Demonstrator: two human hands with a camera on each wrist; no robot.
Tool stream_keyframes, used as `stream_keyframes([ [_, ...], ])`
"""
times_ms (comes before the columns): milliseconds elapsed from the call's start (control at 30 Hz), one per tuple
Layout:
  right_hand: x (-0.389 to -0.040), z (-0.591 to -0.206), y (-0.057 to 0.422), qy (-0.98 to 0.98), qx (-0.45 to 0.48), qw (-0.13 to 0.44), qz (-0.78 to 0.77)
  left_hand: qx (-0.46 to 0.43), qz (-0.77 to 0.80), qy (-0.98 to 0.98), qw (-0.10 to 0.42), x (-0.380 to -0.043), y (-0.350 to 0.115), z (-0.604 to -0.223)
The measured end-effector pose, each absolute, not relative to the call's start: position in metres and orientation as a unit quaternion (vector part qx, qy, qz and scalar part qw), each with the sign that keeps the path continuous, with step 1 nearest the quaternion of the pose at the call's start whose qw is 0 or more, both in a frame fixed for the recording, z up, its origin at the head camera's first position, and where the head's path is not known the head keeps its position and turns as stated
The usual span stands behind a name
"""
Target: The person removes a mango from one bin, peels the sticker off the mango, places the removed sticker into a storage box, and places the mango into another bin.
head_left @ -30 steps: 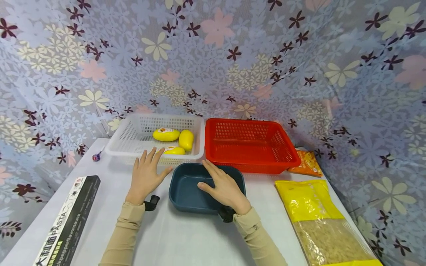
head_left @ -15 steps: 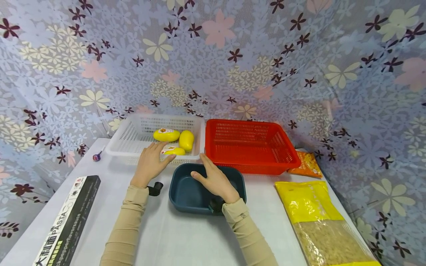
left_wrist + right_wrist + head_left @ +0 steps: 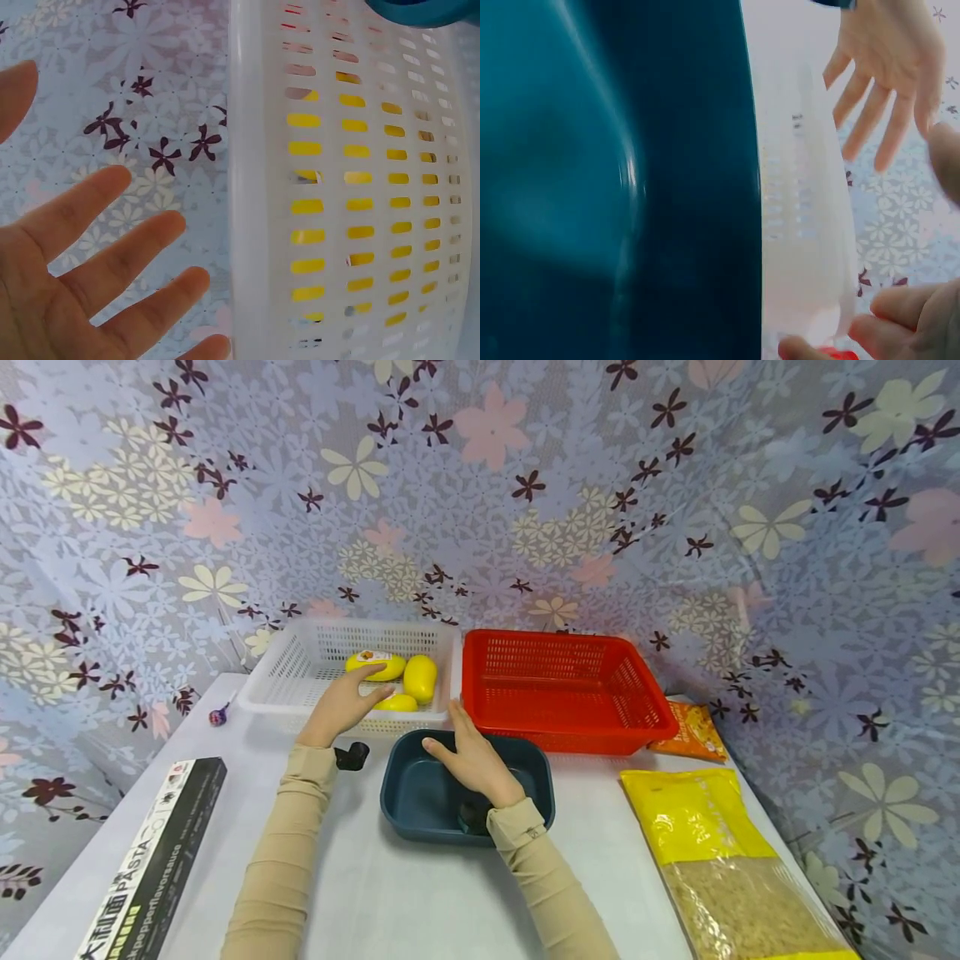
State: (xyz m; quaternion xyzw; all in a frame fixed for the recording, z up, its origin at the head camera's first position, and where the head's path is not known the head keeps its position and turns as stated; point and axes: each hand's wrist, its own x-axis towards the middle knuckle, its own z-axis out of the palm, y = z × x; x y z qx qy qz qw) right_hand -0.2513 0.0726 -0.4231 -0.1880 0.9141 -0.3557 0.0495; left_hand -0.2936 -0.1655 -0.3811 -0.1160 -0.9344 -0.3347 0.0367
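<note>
Three yellow mango-shaped fruits (image 3: 420, 678) lie in a white slotted basket (image 3: 288, 670) at the back left. Over that basket's front rim reaches my left hand (image 3: 341, 706), fingers spread, holding nothing; it partly covers the nearest fruit. The left wrist view shows my left hand (image 3: 52, 292) apart from the basket wall (image 3: 251, 187), with yellow showing through the slots. My right hand (image 3: 477, 762) hovers above a dark blue rectangular tub (image 3: 420, 787), fingers extended and empty. In the right wrist view, the tub (image 3: 694, 187) fills the left side, beside my right hand's fingers (image 3: 900, 307).
A red slotted basket (image 3: 547, 693) stands right of the white one. An orange snack packet (image 3: 690, 731) and a large yellow bag (image 3: 720, 860) lie on the right. At left are a black-and-white pasta box (image 3: 161, 860) and a wrapped lollipop (image 3: 217, 717).
My left hand has moved forward and slightly right, over the white basket's front rim. My right hand has shifted left and a little forward above the tub. The fruits and containers stay put.
</note>
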Motion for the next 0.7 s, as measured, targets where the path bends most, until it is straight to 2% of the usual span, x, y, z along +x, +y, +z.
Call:
stream_keyframes([
  [100, -0.255, -0.424, 0.068, 0.912, -0.188, 0.045, -0.362, -0.123, -0.342, -0.931, 0.025, -0.300, -0.166, -0.381],
  [333, -0.262, -0.428, 0.060, 0.904, -0.181, 0.031, -0.387, -0.119, -0.359, -0.925, -0.041, -0.314, -0.168, -0.380],
  [700, -0.270, -0.428, 0.044, 0.885, -0.142, -0.004, -0.443, -0.116, -0.344, -0.928, -0.087, -0.339, -0.173, -0.373],
])
